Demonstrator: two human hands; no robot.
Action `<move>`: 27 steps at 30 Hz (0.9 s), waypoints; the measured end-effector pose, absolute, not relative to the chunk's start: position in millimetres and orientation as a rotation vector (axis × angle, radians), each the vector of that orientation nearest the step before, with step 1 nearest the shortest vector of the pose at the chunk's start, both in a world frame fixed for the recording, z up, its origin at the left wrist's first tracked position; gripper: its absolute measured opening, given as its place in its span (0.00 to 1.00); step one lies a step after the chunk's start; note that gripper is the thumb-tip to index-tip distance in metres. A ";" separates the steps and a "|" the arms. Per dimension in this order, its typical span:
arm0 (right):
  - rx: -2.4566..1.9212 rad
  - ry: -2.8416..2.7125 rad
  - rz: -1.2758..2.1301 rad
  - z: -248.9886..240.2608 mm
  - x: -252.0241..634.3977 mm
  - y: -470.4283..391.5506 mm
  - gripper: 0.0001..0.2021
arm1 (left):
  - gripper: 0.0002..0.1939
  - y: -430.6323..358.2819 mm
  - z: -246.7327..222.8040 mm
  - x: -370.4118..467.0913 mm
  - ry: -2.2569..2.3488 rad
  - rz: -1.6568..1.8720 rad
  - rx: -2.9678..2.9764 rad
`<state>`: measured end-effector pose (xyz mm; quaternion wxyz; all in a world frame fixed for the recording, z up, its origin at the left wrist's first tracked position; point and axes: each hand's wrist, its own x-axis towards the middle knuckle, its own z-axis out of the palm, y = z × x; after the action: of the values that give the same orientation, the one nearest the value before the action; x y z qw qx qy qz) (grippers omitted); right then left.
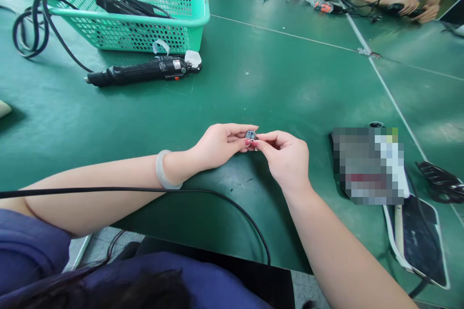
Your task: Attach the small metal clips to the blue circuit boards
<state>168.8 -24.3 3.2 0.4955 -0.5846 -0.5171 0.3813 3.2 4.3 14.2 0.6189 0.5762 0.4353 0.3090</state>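
Note:
Over the green table point(224, 91), both hands meet around a small dark part point(250, 134) with tiny details too small to make out. My left hand point(221, 145), with a pale bangle at its wrist, grips the part between thumb and fingers. From the right, my right hand point(288, 154) pinches the part's right side with thumb and forefinger. The thumb tips touch or nearly touch each other. Beyond my left hand lies a black electric screwdriver point(137, 71) on its side.
A green basket point(145, 34) with black cables stands at the back left. At right lie a blurred-out object point(369, 166) and a phone-like device point(422, 241). A black cable point(217, 193) crosses before me. Another person's hands point(416, 8) are at the far right.

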 end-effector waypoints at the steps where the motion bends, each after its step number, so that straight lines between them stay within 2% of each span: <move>1: -1.421 -1.282 0.895 3.8 168.7 -25.1 0.04 | 0.23 4.8 15.2 3.9 0.997 0.709 1.280; 8: -1.434 -1.493 0.659 6.3 169.6 -27.6 0.04 | 0.23 6.5 13.6 4.6 0.944 0.724 1.175; 16: -1.443 -1.540 0.698 5.3 170.6 -25.5 0.07 | 0.22 6.2 8.3 2.4 0.909 0.764 1.346; 27: -1.426 -1.636 0.662 5.8 175.3 -23.2 0.06 | 0.22 4.6 7.6 3.0 0.909 0.775 1.328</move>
<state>175.3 -23.2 5.8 0.4227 -0.5696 -0.6534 0.2644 3.0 4.6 7.6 0.6272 0.5791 0.3963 0.3381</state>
